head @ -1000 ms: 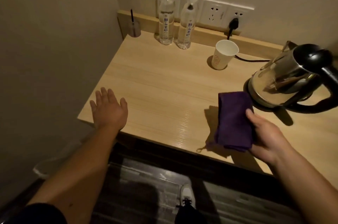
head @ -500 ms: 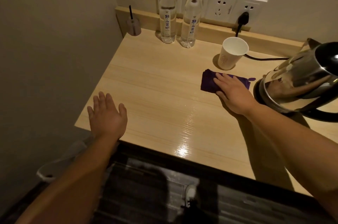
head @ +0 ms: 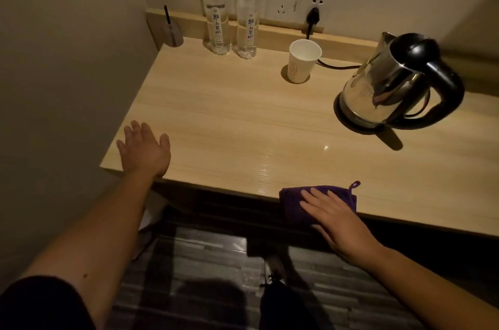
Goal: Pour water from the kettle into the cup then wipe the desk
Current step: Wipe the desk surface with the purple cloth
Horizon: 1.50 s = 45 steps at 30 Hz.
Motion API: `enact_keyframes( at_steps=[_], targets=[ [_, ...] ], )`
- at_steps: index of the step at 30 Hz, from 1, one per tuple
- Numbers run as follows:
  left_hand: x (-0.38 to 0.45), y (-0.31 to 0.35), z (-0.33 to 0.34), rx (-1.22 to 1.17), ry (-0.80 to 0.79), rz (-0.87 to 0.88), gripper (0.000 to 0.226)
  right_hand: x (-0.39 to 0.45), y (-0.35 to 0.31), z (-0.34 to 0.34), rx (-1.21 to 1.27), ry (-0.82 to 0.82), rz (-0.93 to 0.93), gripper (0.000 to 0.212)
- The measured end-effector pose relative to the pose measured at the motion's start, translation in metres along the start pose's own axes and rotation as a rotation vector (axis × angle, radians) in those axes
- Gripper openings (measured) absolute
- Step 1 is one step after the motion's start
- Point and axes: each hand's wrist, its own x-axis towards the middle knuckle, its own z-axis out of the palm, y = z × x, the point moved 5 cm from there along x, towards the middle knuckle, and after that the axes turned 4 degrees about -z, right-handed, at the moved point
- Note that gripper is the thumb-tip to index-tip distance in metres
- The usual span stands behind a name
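A purple cloth (head: 293,204) lies at the front edge of the light wooden desk (head: 243,119), partly hanging over it. My right hand (head: 334,217) presses flat on the cloth with its fingers spread. At the desk's front left corner my left hand (head: 144,150) rests flat and holds nothing. The steel kettle (head: 388,89) with a black handle stands on its base at the right. A white paper cup (head: 303,60) stands upright near the back, left of the kettle.
Two clear water bottles (head: 232,16) stand against the back ledge under the wall sockets (head: 297,4). A small holder with a black stick (head: 172,33) sits in the back left corner. The kettle's cord (head: 334,65) runs behind the cup to a plug. A wall borders the left.
My right hand has dragged the cloth from beside the cup back to the desk's front edge. A second ago it held the cloth up near the kettle. My left hand stayed put.
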Motion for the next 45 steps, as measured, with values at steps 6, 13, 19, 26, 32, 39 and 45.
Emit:
enact_keyframes(
  at_steps=[6, 13, 19, 26, 32, 39, 45],
  targets=[
    [-0.023, 0.003, -0.017, -0.043, -0.143, 0.102, 0.069, -0.017, -0.04, -0.043, 0.846, -0.134, 0.322, 0.031],
    [-0.101, 0.091, -0.087, -0.505, -0.477, 0.374, 0.062, 0.072, -0.07, -0.107, 0.915, -0.332, 0.206, 0.025],
    [-0.122, 0.113, -0.127, -0.404, -0.692, 0.575, 0.082, 0.15, -0.083, -0.135, 0.584, -0.391, -0.024, 0.016],
    [-0.083, 0.11, -0.139, -0.183, -0.56, 0.81, 0.026, 0.193, -0.091, -0.148, 0.422, -0.449, -0.059, 0.02],
    [-0.035, 0.103, -0.132, -0.002, -0.452, 0.965, 0.023, 0.215, -0.071, -0.129, 0.169, -0.433, 0.052, 0.022],
    [0.019, 0.104, -0.127, 0.071, 0.026, 1.142, 0.025, 0.242, -0.05, -0.128, -0.25, 0.149, 0.121, 0.011],
    [0.015, 0.059, -0.055, 0.274, -0.071, 1.068, 0.049, 0.24, -0.08, -0.058, -0.264, 0.083, 0.035, 0.022]
  ],
)
